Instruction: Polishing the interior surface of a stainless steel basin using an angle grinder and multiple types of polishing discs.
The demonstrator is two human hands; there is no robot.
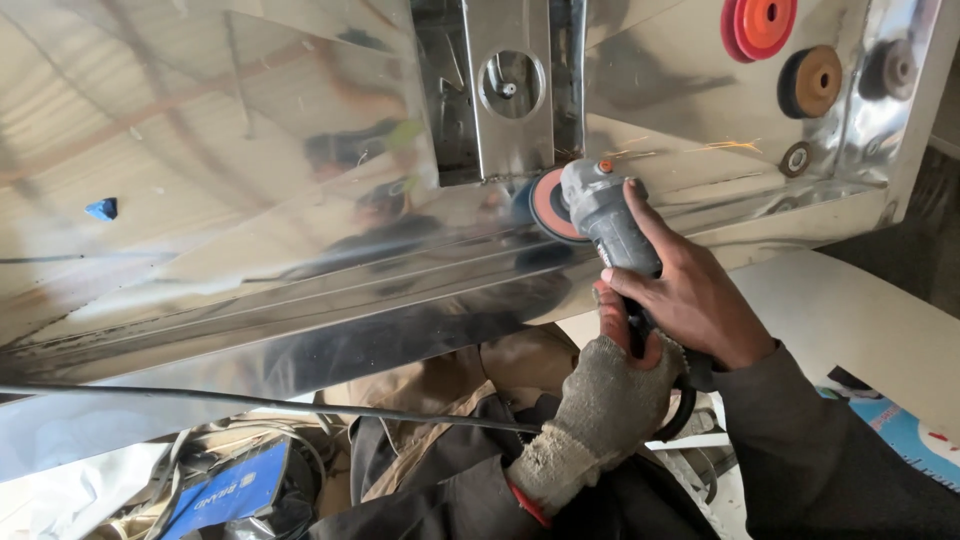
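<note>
A grey angle grinder (608, 215) with an orange-pink disc (551, 203) presses against a large shiny stainless steel sheet (250, 180) near a welded bracket (510, 90). A few sparks fly to the right of the disc. My right hand (690, 290), bare, grips the grinder's body from above. My left hand (620, 385), in a grey fingerless knit glove, holds the grinder's rear handle from below. A black power cable (250, 402) runs left from the hands.
Several spare discs lie on the sheet at top right: a red one (760, 25), a brown one (810, 80), a dark one (890, 68). A blue scrap (102, 208) sits at left. A blue box (230, 485) and clutter lie below.
</note>
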